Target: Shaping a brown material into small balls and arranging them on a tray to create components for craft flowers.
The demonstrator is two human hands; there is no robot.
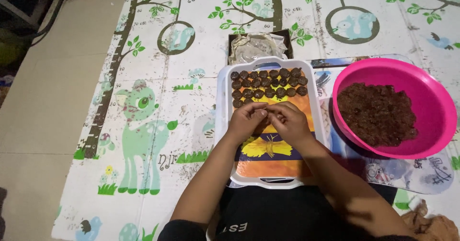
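The left hand (247, 120) and right hand (287, 121) meet fingertip to fingertip over the white tray (223, 126), each grip narrow, pinching something too hidden to tell; just beyond lie rows of dark balls (268, 84) (on an orange liner); to the right, touching the tray, a pink bowl (431, 92) holds dark brown mixture (378, 114); all rest on a printed play mat (143, 102).
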